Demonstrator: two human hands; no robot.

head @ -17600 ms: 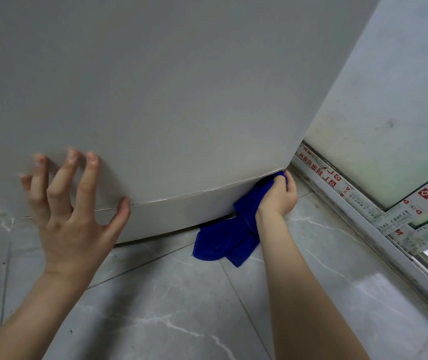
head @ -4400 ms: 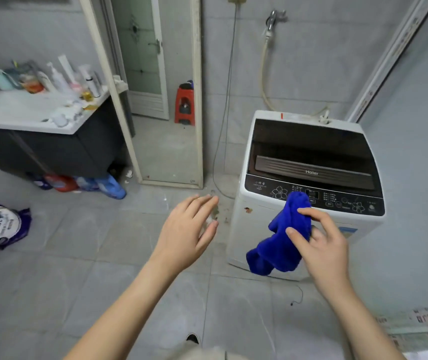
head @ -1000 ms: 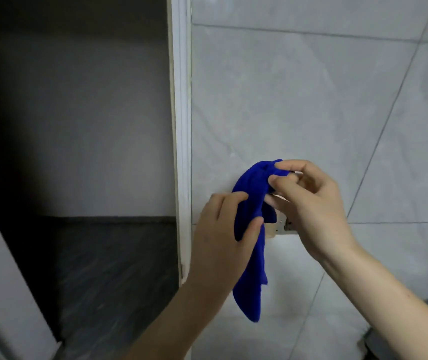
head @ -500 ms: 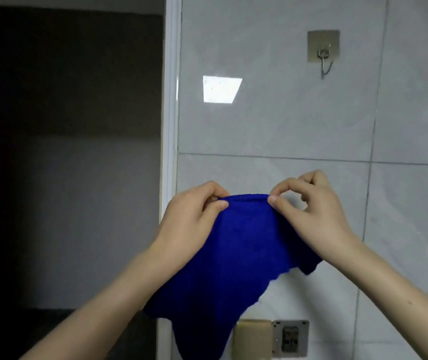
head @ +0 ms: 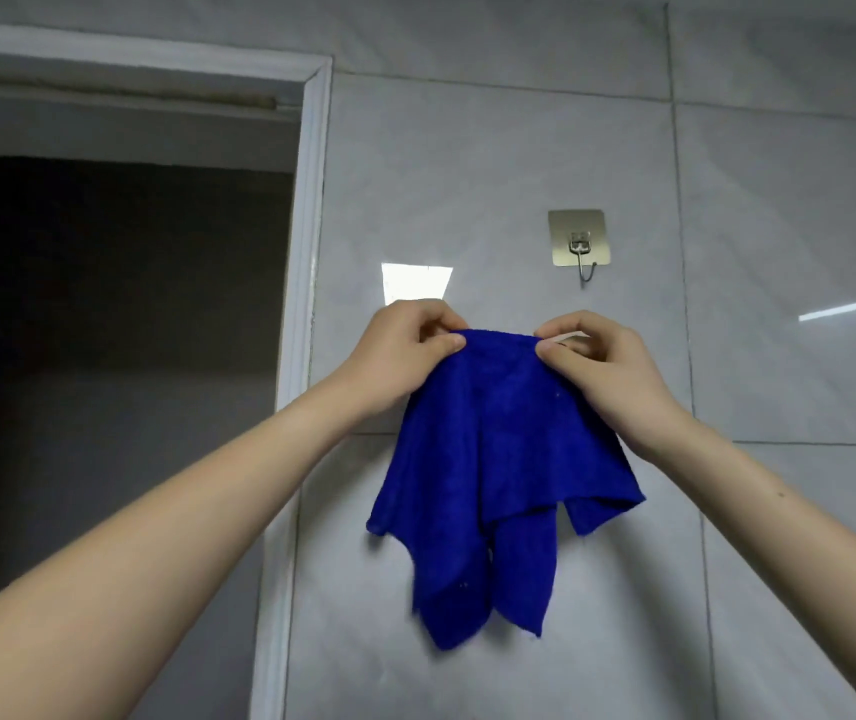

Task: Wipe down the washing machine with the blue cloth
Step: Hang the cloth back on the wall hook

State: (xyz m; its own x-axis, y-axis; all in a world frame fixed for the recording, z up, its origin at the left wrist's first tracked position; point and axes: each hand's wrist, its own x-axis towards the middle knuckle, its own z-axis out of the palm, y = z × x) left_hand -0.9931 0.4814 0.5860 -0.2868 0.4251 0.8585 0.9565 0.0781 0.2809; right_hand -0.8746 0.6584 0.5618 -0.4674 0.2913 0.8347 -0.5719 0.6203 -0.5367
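Note:
The blue cloth (head: 488,459) hangs spread out in front of a grey tiled wall, held up by its top edge. My left hand (head: 400,356) pinches the top left of that edge and my right hand (head: 608,376) pinches the top right. The cloth's lower corners dangle free. A metal wall hook (head: 579,246) on a square adhesive plate sits just above my right hand, a short gap above the cloth's top edge. The washing machine is out of view.
A white door frame (head: 306,252) runs down the left of the tiled wall (head: 779,252), with a dark doorway (head: 119,356) beyond it. A bright light reflection (head: 415,283) shows on the tile above my left hand.
Both hands have raised the spread cloth toward the hook, and my view has tilted up, so the hook now sits close above the cloth. The wall socket below has left view.

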